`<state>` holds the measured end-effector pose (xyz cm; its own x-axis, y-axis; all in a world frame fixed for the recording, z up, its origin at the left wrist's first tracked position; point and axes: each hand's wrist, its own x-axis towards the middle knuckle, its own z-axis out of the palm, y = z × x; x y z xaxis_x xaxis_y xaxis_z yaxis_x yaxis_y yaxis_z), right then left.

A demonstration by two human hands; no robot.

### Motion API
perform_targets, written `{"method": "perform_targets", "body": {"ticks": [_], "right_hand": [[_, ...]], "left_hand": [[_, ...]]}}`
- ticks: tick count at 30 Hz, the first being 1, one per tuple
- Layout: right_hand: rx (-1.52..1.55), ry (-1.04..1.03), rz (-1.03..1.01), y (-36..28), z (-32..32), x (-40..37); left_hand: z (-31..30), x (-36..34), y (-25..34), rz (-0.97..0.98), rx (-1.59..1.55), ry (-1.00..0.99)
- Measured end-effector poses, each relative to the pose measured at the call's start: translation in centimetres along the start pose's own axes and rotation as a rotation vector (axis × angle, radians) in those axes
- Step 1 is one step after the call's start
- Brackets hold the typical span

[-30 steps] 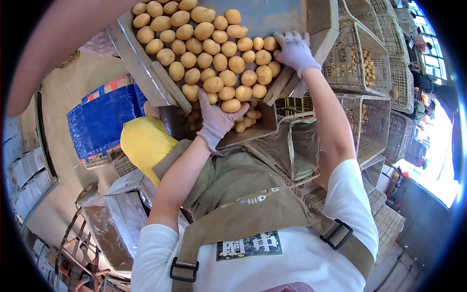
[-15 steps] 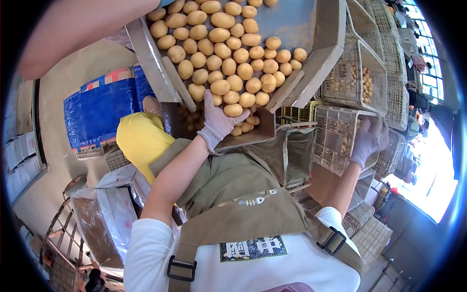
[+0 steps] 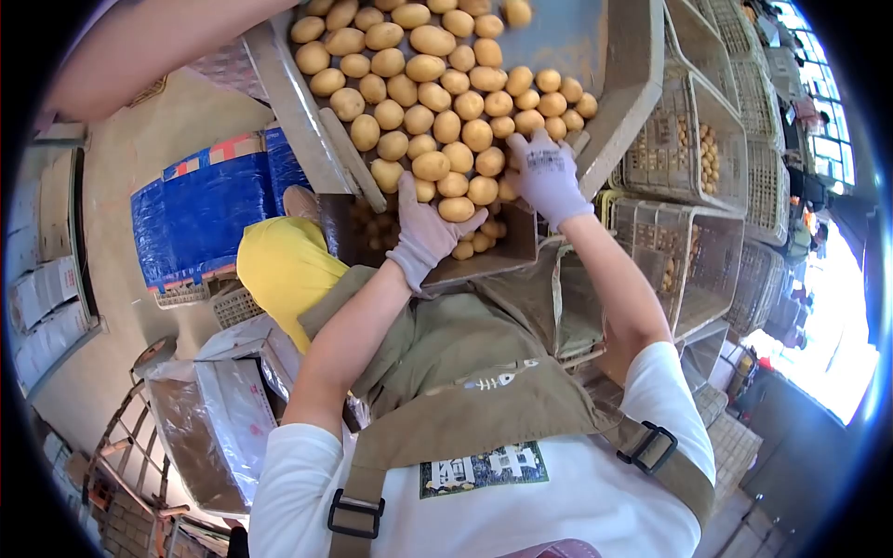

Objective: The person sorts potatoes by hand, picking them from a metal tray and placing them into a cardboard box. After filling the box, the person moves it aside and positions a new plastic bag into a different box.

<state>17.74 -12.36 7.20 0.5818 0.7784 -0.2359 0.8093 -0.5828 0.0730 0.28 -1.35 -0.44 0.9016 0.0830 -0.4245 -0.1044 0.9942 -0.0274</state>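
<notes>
Potatoes [image 3: 430, 166] lie spread over the table [image 3: 625, 104] in front of you, crowded towards its near mouth between two wooden strips [image 3: 352, 160]. Your left hand [image 3: 426, 231] is at that mouth, its grip released, with fingers and thumb spread against the nearest potatoes. Your right hand [image 3: 551, 179] is to its right, fingers bent over the potatoes near the right-hand strip; whether that grip has closed on one, you can't tell, as the hand hides it. Just below the mouth, a box [image 3: 482, 270] holds more potatoes, partly covered by your left hand. Plastic crates [image 3: 642, 232] stand off to your right, some with potatoes inside. Another person's arm [image 3: 177, 51] reaches across the upper left, well apart from your hands.
</notes>
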Motion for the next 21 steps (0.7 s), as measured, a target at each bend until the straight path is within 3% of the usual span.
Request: {"method": "perform_targets", "body": {"ticks": [6, 9, 10, 13, 14, 17, 21], "right_hand": [[0.139, 0.001, 0.041, -0.1, -1.1, -0.2], [0.708, 0.258, 0.122, -0.5, -3.3, -2.9], [1.080, 0.154, 0.226, -0.5, -3.3, -3.9], [2.359, -0.001, 0.139, -0.8, -2.1, -6.2], [2.515, -0.071, 0.013, -1.3, -1.4, -6.5], [2.544, -0.046, 0.172, -2.9, -1.1, -6.7], [2.375, 0.028, 0.193, -3.5, -1.3, -6.7]], "left_hand": [[0.3, 0.2, 0.1, -0.066, -0.052, 0.091], [1.0, 0.0, -0.1, -0.025, -0.079, 0.110], [0.6, 0.1, -0.3, -0.025, -0.072, 0.125], [-0.5, 0.5, -0.2, -0.059, -0.056, 0.014], [-0.9, 0.9, -0.5, -0.061, -0.103, 0.023], [-0.2, 0.5, -0.3, -0.065, -0.070, 0.055], [-0.7, 0.7, -0.3, -0.098, -0.188, -0.046]]}}
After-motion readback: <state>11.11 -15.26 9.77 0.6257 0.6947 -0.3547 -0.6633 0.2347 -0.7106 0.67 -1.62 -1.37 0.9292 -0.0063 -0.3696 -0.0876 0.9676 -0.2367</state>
